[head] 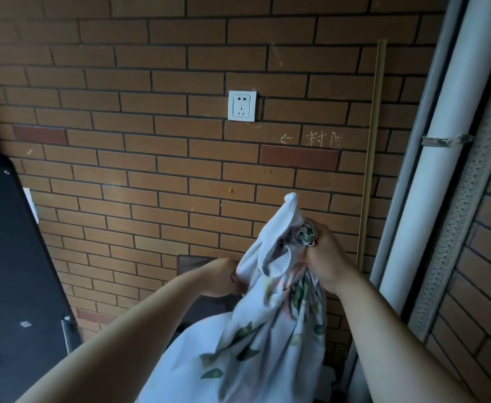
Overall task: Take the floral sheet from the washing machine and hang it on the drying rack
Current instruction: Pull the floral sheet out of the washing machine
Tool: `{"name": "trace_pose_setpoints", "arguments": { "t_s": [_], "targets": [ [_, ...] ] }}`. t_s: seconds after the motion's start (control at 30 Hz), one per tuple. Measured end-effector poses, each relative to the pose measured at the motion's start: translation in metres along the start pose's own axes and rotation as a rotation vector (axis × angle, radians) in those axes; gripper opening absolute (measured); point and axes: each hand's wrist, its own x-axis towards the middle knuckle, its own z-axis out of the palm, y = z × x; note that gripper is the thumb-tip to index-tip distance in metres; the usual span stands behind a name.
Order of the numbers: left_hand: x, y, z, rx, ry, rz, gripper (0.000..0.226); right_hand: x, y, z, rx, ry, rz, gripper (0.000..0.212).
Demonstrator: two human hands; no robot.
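The floral sheet (270,324), white with green leaves and pink flowers, hangs bunched in front of me and runs down past the bottom edge of the view. My right hand (324,257) grips a gathered wad of it near the top, and a white corner pokes up above that hand. My left hand (224,276) holds the sheet's left edge, slightly lower. Neither the washing machine nor the drying rack can be made out here.
A brick wall (151,170) with a white socket (241,106) faces me. A dark panel (8,271) stands at the left. White pipes (430,170) and a perforated metal strip (465,199) run down the right side, with a thin yellow stick (372,152) against the wall.
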Motion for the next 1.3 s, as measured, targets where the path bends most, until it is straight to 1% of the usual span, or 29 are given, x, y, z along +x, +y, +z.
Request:
{"name": "trace_pose_setpoints", "arguments": {
  "t_s": [0.07, 0.13, 0.17, 0.23, 0.3, 0.33, 0.4, 0.43, 0.5, 0.53, 0.57, 0.63, 0.67, 0.7, 0.77, 0.8, 0.83, 0.87, 0.93, 0.97, 1.03, 1.07, 1.1, 1.13, 1.2, 1.27, 1.3],
  "targets": [
    [0.008, -0.011, 0.016, 0.042, -0.010, -0.015, 0.042, -0.003, 0.000, -0.004, -0.006, 0.012, 0.008, 0.016],
    [0.016, -0.017, 0.018, 0.004, 0.043, -0.040, 0.035, -0.003, 0.004, -0.008, -0.018, 0.059, 0.031, 0.014],
    [0.018, -0.019, 0.012, -0.064, 0.109, -0.071, 0.032, -0.003, 0.007, -0.012, -0.030, 0.078, 0.038, 0.014],
    [0.021, -0.023, -0.010, -0.249, 0.278, -0.151, 0.031, -0.002, 0.013, -0.018, -0.095, 0.083, 0.062, 0.020],
    [0.020, -0.027, -0.039, -0.363, 0.456, -0.203, 0.036, -0.003, 0.022, -0.023, -0.191, 0.080, 0.115, 0.030],
    [0.018, -0.026, -0.054, -0.383, 0.549, -0.194, 0.036, -0.005, 0.024, -0.024, -0.215, 0.075, 0.140, 0.035],
    [0.012, -0.016, -0.083, -0.291, 0.717, -0.109, 0.035, -0.006, 0.032, -0.024, -0.219, 0.095, 0.171, 0.044],
    [0.006, -0.004, -0.094, -0.221, 0.807, -0.041, 0.037, -0.005, 0.036, -0.024, -0.225, 0.135, 0.189, 0.049],
    [-0.009, 0.028, -0.113, -0.034, 0.960, 0.128, 0.045, 0.000, 0.047, -0.021, -0.243, 0.254, 0.211, 0.059],
    [-0.016, 0.043, -0.120, 0.070, 1.001, 0.204, 0.043, 0.002, 0.050, -0.017, -0.253, 0.332, 0.212, 0.063],
    [-0.021, 0.058, -0.125, 0.157, 1.016, 0.275, 0.038, 0.004, 0.052, -0.014, -0.280, 0.408, 0.178, 0.066],
    [-0.027, 0.079, -0.128, 0.237, 0.938, 0.338, 0.019, 0.008, 0.053, -0.005, -0.328, 0.496, 0.077, 0.076],
    [-0.028, 0.084, -0.128, 0.204, 0.857, 0.335, 0.010, 0.010, 0.051, 0.000, -0.348, 0.518, 0.045, 0.083],
    [-0.029, 0.087, -0.127, 0.145, 0.774, 0.330, 0.006, 0.012, 0.049, 0.005, -0.372, 0.524, 0.044, 0.097],
    [-0.029, 0.088, -0.120, 0.057, 0.635, 0.304, 0.012, 0.015, 0.046, 0.014, -0.351, 0.436, 0.028, 0.134],
    [-0.029, 0.089, -0.115, 0.049, 0.581, 0.286, 0.014, 0.019, 0.048, 0.017, -0.315, 0.354, -0.011, 0.144],
    [-0.028, 0.088, -0.110, 0.048, 0.538, 0.270, 0.015, 0.021, 0.048, 0.021, -0.302, 0.270, -0.047, 0.149],
    [-0.027, 0.087, -0.106, 0.044, 0.507, 0.261, 0.016, 0.023, 0.047, 0.024, -0.329, 0.201, -0.072, 0.148],
    [-0.028, 0.085, -0.100, 0.014, 0.467, 0.244, 0.017, 0.028, 0.046, 0.026, -0.423, 0.084, -0.125, 0.140],
    [-0.029, 0.084, -0.100, -0.018, 0.458, 0.241, 0.016, 0.028, 0.042, 0.027, -0.443, 0.024, -0.164, 0.128],
    [-0.034, 0.081, -0.102, -0.115, 0.420, 0.238, 0.015, 0.028, 0.037, 0.026, -0.396, -0.069, -0.224, 0.085],
    [-0.037, 0.080, -0.105, -0.166, 0.391, 0.241, 0.011, 0.025, 0.036, 0.026, -0.399, -0.067, -0.230, 0.069],
    [-0.040, 0.079, -0.107, -0.208, 0.365, 0.250, 0.007, 0.023, 0.036, 0.026, -0.420, -0.027, -0.215, 0.056],
    [-0.044, 0.077, -0.109, -0.239, 0.352, 0.264, 0.011, 0.022, 0.036, 0.025, -0.462, 0.057, -0.181, 0.046],
    [-0.046, 0.067, -0.110, -0.259, 0.342, 0.255, 0.025, 0.023, 0.037, 0.022, -0.488, 0.210, -0.136, 0.033],
    [-0.044, 0.054, -0.104, -0.129, 0.306, 0.213, 0.037, 0.027, 0.038, 0.018, -0.508, 0.350, -0.177, 0.012],
    [-0.041, 0.047, -0.095, -0.029, 0.268, 0.189, 0.039, 0.029, 0.036, 0.016, -0.534, 0.417, -0.219, 0.007]
  ]
}}
